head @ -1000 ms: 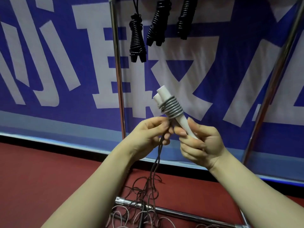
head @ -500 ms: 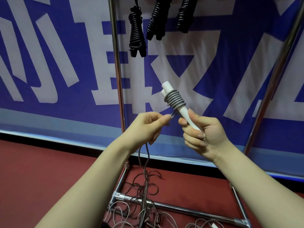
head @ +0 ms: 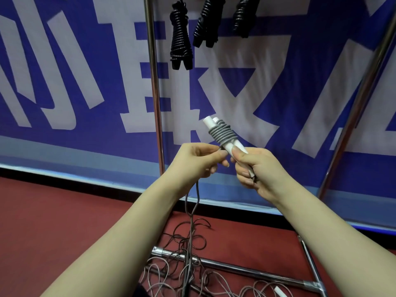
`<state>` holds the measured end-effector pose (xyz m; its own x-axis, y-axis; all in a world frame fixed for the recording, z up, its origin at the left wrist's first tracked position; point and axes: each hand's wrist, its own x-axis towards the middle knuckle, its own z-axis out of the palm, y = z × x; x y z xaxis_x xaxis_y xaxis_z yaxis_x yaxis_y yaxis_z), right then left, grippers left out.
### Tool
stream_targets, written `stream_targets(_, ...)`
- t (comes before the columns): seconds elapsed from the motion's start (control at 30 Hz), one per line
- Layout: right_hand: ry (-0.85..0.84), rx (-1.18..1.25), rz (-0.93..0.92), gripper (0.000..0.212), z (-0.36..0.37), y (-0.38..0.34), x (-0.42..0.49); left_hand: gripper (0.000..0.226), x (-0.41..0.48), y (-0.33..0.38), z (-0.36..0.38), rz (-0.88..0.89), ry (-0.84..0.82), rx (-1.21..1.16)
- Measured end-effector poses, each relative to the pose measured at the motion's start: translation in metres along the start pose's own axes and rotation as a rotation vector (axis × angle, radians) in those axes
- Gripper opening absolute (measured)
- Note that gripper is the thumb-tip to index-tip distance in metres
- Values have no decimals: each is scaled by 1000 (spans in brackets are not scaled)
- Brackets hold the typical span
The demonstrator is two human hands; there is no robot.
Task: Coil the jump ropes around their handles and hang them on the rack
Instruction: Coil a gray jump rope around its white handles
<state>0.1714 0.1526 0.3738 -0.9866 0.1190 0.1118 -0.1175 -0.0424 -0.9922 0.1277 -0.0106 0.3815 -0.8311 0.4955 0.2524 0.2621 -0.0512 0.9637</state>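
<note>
My right hand (head: 255,170) grips the lower ends of two white jump-rope handles (head: 230,144) held side by side and tilted up to the left. Several turns of grey rope (head: 222,133) are coiled around the handles above my fingers. My left hand (head: 198,160) pinches the doubled grey rope just left of the handles. The loose rope (head: 191,213) hangs from that hand down to a tangle on the floor. Three coiled black jump ropes (head: 181,43) hang from the rack at the top, whose bar is out of frame.
The chrome rack has uprights at the left (head: 155,99) and right (head: 355,116) and a base bar (head: 235,267) on the red floor. Tangled grey ropes (head: 182,279) and another white handle (head: 279,291) lie around the base. A blue and white banner (head: 64,82) covers the wall behind.
My left hand has carried the rope around the handles, adding to the coil, and now sits close against my right hand. The handles have tilted and dropped slightly in view.
</note>
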Motion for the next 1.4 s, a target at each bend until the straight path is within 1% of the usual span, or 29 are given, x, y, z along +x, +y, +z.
stream_targets(0.03,40,-34,-18,28,0,0,1,13,0,0,1,3,15,-7)
stream_targets(0.1,124,-159,-84,27,0,1,3,21,-1,1,5,-6,74,-19)
stream_targets(0.17,213,-399,-192,32,3,4,3,25,2,1,8,-40,163,-48)
stream_targets(0.23,288,-612,-293,34,9,8,1,24,6,-2,10,-117,229,-111)
stream_targets(0.33,356,-886,-364,32,11,16,-1,26,9,-4,13,-237,209,-158)
stream_targets(0.4,377,-979,-382,30,8,18,0,31,11,-5,14,-301,159,-147)
stream_targets(0.5,400,-986,-392,27,4,16,0,34,12,-5,14,-340,108,-126)
stream_targets(0.67,431,-966,-393,29,3,12,-2,18,11,-8,9,-298,15,-118)
stream_targets(0.8,432,-1102,-463,25,4,12,-4,22,7,-5,2,-345,-48,-108)
stream_targets(0.87,441,-1219,-500,24,4,15,-4,24,7,-5,3,-325,-50,-84)
stream_targets(0.93,464,-1304,-575,20,5,17,-4,27,6,-4,7,-249,1,-56)
stream_targets(1.0,519,-1344,-670,14,5,17,-3,35,6,-3,10,-146,62,-30)
stream_targets(1.07,546,-1389,-689,14,11,13,-4,48,5,1,15,-99,125,-21)
stream_targets(1.17,610,-1498,-743,20,17,19,-3,60,5,1,21,-87,254,-5)
stream_targets(1.23,654,-1511,-803,40,20,25,-1,56,7,-1,21,-59,292,1)
stream_targets(1.27,635,-1509,-838,47,21,25,-2,50,8,-2,19,-39,295,-9)
stream_targets(1.3,580,-1479,-841,50,22,24,-5,44,9,-2,16,-17,287,-24)
stream_targets(1.33,492,-1400,-785,53,24,21,-8,38,9,-2,13,4,269,-40)
stream_targets(1.37,389,-1235,-655,51,24,18,-10,34,10,-3,10,19,244,-51)
stream_targets(1.4,278,-1006,-501,43,23,14,-11,33,10,-5,7,31,213,-55)
